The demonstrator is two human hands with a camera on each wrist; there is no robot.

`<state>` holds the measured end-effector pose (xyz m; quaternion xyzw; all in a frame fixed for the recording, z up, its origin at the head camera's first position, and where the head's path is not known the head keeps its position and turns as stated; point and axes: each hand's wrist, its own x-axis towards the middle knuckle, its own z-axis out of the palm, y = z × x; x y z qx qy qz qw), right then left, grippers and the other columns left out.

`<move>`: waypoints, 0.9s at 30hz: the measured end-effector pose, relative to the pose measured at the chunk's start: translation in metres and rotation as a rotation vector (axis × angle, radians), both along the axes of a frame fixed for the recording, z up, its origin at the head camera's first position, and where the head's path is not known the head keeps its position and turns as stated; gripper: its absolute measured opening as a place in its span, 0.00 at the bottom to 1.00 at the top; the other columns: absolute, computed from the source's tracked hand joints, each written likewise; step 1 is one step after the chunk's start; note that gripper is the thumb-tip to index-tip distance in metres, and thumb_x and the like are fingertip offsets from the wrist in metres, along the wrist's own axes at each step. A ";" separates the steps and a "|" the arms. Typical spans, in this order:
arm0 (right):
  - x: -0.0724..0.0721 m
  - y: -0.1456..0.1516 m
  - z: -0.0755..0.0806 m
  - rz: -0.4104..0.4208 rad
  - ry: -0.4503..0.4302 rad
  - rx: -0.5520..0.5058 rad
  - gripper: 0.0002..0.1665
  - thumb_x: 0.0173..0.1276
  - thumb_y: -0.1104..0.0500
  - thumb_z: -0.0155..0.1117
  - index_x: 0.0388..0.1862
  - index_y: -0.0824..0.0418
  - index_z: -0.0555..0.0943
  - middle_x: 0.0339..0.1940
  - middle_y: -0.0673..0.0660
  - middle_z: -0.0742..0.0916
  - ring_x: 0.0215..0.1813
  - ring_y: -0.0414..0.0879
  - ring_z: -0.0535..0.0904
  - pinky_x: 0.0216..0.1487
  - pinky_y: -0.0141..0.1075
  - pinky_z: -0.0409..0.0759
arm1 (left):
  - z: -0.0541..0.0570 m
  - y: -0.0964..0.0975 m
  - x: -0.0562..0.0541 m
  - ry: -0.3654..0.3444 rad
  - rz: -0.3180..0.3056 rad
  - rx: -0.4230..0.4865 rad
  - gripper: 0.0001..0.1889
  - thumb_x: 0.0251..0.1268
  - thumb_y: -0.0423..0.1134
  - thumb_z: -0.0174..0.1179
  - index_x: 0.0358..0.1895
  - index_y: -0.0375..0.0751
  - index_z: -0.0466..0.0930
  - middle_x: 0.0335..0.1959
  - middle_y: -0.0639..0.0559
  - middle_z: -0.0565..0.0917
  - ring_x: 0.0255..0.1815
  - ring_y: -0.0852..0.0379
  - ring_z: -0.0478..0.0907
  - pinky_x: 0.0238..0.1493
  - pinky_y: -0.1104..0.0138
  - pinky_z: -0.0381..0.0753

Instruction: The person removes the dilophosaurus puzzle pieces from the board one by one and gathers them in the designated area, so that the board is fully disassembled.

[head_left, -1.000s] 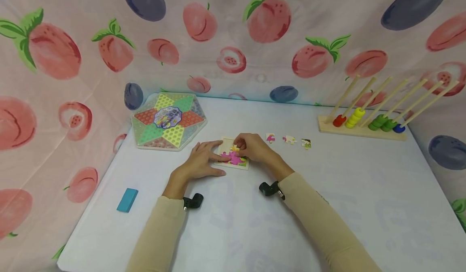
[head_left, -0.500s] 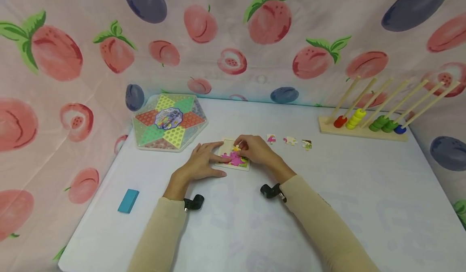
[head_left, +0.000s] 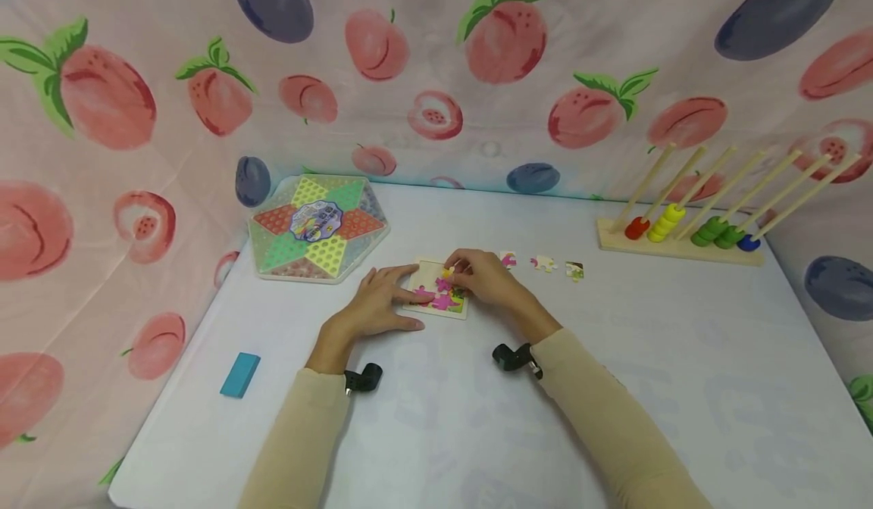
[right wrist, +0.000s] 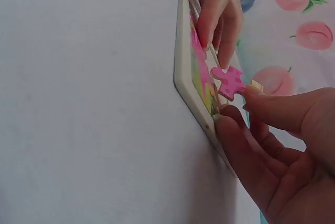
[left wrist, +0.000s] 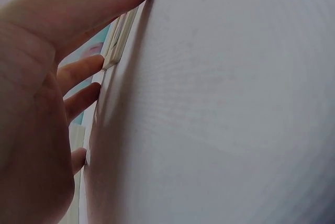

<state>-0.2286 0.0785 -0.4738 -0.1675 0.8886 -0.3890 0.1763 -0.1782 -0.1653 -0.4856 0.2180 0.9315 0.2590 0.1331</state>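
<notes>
A small square puzzle tray lies mid-table, its lower part filled with pink and green pieces. My right hand pinches a pink puzzle piece with a yellow end by that yellow end. In the right wrist view the piece stands tilted, just above the tray's surface, with other right fingertips at the tray's rim. My left hand is spread at the tray's left side, its index finger reaching over the pink pieces and its thumb out straight. The left wrist view shows its fingers at the tray's edge.
Right of the tray lie loose puzzle pieces in a row, the nearest partly behind my right hand. A hexagonal star-patterned game board sits back left. A peg stand with coloured beads is back right, and a blue block front left.
My right hand has shifted slightly right, and the pink-and-yellow piece has turned and tilted up between its fingers. The left hand has kept its place on the tray.
</notes>
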 end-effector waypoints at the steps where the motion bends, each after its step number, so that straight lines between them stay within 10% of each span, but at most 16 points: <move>1: -0.001 0.001 0.001 -0.006 -0.020 -0.023 0.12 0.73 0.56 0.66 0.53 0.57 0.82 0.41 0.57 0.83 0.33 0.45 0.79 0.32 0.29 0.81 | 0.000 0.000 0.000 0.000 0.000 0.001 0.28 0.55 0.56 0.75 0.62 0.66 0.83 0.83 0.49 0.60 0.83 0.42 0.53 0.82 0.35 0.37; 11: -0.002 0.016 0.007 -0.068 -0.132 -0.167 0.14 0.74 0.58 0.65 0.56 0.60 0.81 0.44 0.59 0.80 0.32 0.46 0.85 0.35 0.34 0.87 | 0.002 -0.002 0.000 -0.009 -0.002 0.031 0.28 0.56 0.54 0.75 0.63 0.64 0.83 0.83 0.51 0.61 0.85 0.45 0.53 0.83 0.38 0.35; 27: 0.006 0.107 0.024 -0.202 -0.039 -0.147 0.17 0.74 0.58 0.65 0.57 0.64 0.81 0.51 0.65 0.84 0.43 0.54 0.87 0.36 0.32 0.88 | -0.001 -0.005 -0.002 0.002 -0.021 0.070 0.31 0.53 0.50 0.78 0.64 0.58 0.83 0.82 0.49 0.62 0.84 0.43 0.54 0.82 0.37 0.35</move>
